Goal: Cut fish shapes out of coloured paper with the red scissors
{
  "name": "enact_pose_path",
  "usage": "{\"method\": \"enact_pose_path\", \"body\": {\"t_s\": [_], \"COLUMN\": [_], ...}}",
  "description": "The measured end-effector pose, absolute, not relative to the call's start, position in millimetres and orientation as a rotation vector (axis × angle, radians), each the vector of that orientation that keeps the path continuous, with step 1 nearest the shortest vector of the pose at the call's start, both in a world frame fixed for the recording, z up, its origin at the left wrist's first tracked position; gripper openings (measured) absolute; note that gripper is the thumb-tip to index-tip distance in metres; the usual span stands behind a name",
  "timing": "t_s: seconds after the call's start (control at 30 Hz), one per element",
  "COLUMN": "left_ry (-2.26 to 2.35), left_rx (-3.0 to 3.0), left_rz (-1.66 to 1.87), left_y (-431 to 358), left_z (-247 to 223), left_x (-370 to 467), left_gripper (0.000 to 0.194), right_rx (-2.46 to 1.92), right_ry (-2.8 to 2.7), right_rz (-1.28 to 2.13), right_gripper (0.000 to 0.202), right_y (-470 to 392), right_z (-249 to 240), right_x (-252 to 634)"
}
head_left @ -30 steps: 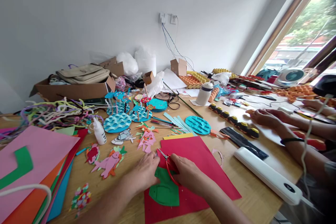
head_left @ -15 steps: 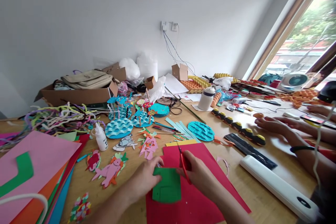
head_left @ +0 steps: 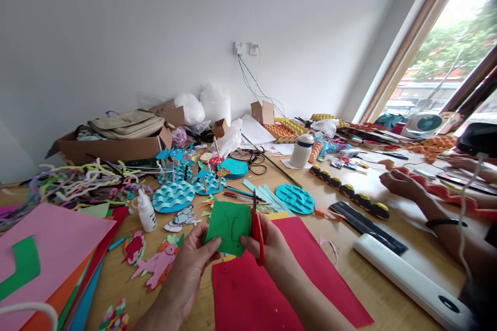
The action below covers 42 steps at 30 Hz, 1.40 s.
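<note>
A green paper piece (head_left: 230, 225) with a pencil-drawn outline is held up above the red sheet (head_left: 256, 295). My left hand (head_left: 200, 248) pinches its lower left edge, thumb on the front. My right hand (head_left: 266, 240) has red-handled scissors (head_left: 258, 235) looped on its fingers, blades pointing up beside the paper's right edge. The right thumb also presses the paper's lower right corner. Left of my hands lie paper fish, among them a pink one (head_left: 161, 261) and a red one (head_left: 134, 247).
Coloured sheets (head_left: 50, 248) are stacked at left, near a glue bottle (head_left: 146, 212) and pipe cleaners (head_left: 97, 181). Blue wave discs (head_left: 173, 196) stand behind. At right are a white device (head_left: 411, 279), an egg-carton strip (head_left: 349, 191) and another person's hands (head_left: 402, 184).
The green paper has been raised off the red sheet and turned, its drawn outline now upright. Both my hands have come up with it, the scissors standing more vertical.
</note>
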State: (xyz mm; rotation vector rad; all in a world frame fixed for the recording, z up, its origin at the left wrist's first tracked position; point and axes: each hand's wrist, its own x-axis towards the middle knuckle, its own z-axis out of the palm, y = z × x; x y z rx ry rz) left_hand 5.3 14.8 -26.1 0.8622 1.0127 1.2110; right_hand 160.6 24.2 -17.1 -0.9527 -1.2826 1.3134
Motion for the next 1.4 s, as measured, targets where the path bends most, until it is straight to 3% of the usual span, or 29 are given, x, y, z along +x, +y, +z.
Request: {"method": "enact_pose_path", "body": {"t_s": [0.13,0.33,0.47,0.77,1.4], "left_ry": [0.976,1.011,1.094,1.072,1.1], "left_rx": [0.941,1.021,1.076,0.913,0.932], "left_rz": [1.126,1.062,1.2,1.598,1.494], "left_y": [13,15,23,24,16], "left_z": [-18,-11,-9,5,-11], "left_x": [-2,-10,-17,-24,-5], "left_gripper": [0.034,0.022,0.021,0.019,0.017], "right_rx": [-0.996,-1.047,-1.058,-1.122,-1.064], "right_ry": [-1.378,-1.454,-1.503,-1.84,-1.848], "right_rz": [1.242,1.256,1.108,1.121,1.179], "right_gripper": [0.026,0.022,0.018,0.027,0.027], "right_y": [31,32,29,7,6], "right_z": [-13,-6,-11,-25,-31], "right_x": [161,156,152,139,133]}}
